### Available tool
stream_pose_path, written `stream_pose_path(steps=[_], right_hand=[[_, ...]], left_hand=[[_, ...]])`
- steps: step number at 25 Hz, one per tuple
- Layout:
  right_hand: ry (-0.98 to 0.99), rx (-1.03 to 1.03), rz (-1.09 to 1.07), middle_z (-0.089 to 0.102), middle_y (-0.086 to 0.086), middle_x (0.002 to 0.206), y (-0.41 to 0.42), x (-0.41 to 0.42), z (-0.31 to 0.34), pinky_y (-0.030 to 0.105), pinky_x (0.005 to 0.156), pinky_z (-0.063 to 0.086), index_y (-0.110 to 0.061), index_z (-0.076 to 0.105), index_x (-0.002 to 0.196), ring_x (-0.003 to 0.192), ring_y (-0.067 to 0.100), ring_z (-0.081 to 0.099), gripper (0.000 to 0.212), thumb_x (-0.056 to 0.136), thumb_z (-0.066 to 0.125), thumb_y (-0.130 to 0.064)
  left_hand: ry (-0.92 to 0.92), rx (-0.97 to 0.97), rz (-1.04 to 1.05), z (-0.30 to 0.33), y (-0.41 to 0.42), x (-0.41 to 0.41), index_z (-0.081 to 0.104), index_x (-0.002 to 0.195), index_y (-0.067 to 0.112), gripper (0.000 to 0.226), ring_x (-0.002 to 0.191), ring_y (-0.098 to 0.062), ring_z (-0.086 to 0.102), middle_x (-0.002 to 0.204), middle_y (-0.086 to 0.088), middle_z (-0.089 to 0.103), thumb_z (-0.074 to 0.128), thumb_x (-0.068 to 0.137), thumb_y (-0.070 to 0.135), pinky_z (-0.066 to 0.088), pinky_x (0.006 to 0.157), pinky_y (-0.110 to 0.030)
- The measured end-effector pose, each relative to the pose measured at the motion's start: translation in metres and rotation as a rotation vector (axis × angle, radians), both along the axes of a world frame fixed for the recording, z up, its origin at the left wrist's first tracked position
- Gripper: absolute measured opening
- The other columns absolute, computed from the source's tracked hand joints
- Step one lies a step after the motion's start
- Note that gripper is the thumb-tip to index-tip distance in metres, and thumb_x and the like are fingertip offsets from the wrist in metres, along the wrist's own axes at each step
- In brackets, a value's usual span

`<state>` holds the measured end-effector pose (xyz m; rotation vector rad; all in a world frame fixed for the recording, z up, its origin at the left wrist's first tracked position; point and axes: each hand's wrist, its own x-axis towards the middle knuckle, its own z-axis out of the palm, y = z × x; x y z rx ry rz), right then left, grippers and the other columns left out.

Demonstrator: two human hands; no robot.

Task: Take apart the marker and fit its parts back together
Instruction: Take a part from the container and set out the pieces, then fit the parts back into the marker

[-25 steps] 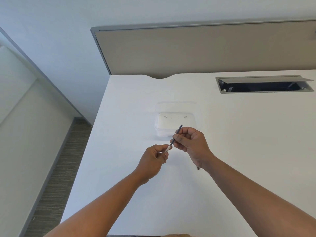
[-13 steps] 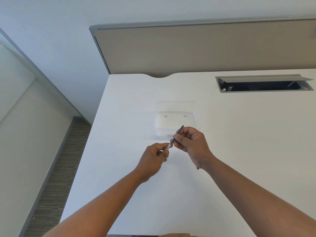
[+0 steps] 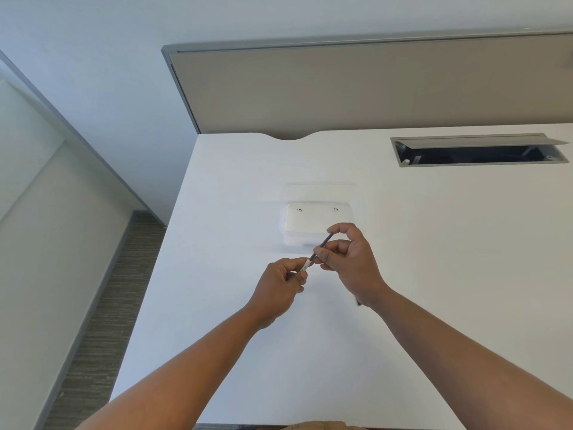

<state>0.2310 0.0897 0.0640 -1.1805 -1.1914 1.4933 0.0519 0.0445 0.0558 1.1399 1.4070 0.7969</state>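
Your left hand and right hand meet above the white worktop, just in front of a clear plastic box that sits on it. Your left grip is closed around the white marker, with only its upper end showing past your fingertips. Your right grip pinches a thin dark rod between thumb and fingers; the index finger is lifted and curled over the rod's far tip. The rod slants up and away from you, and its lower end meets the marker's end. A small dark piece shows on the worktop, mostly hidden under your right wrist.
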Motion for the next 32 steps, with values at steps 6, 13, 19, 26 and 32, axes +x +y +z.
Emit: stream_pose_path(steps=[6,13,19,26,32], right_hand=[[-0.126,0.062,0.014,0.078,-0.004,0.080,-0.005,0.000,-0.005,0.024,0.060,0.056,-0.027,0.075,0.096,0.073,0.014,0.074,0.018,0.092,0.071,-0.010],[-0.183,0.051,0.028,0.073,-0.012,0.075,-0.012,0.000,-0.008,0.022,0.059,0.055,-0.025,0.076,0.102,0.071,0.008,0.070,0.016,0.094,0.070,-0.013],[-0.239,0.002,0.041,0.072,-0.013,0.072,-0.012,0.002,-0.010,0.022,0.058,0.056,-0.028,0.077,0.091,0.069,0.006,0.070,0.014,0.092,0.071,-0.015],[-0.387,-0.090,-0.078,0.071,-0.002,0.079,-0.015,0.018,-0.020,0.019,0.052,0.052,-0.028,0.074,0.085,0.062,0.008,0.066,0.013,0.091,0.070,-0.017],[-0.595,-0.164,-0.155,0.067,-0.003,0.081,-0.016,0.055,-0.031,0.044,0.069,0.060,-0.021,0.071,0.084,0.066,0.020,0.062,0.011,0.087,0.067,-0.011]], left_hand=[[0.001,0.010,0.013,-0.003,0.002,-0.001,0.075,0.114,0.027,0.030,0.076,-0.006,0.059,0.082,0.009,0.066,0.057,0.099,0.009,0.059,0.086,-0.030],[0.009,0.017,0.021,-0.005,0.004,-0.004,0.073,0.118,0.026,0.028,0.077,-0.006,0.061,0.077,0.021,0.067,0.058,0.100,0.012,0.059,0.085,-0.027],[0.012,-0.004,0.038,0.001,0.004,-0.003,0.073,0.118,0.029,0.026,0.081,-0.011,0.062,0.078,0.023,0.067,0.059,0.100,0.015,0.058,0.086,-0.026],[0.040,0.011,0.074,0.010,0.002,-0.001,0.073,0.116,0.029,0.023,0.046,0.007,0.051,0.084,0.018,0.065,0.059,0.101,0.019,0.035,0.037,-0.005],[0.021,0.012,0.089,0.010,-0.001,0.001,0.073,0.114,0.033,0.022,0.071,0.000,0.054,0.092,0.007,0.067,0.058,0.102,0.022,0.046,0.053,-0.009]])
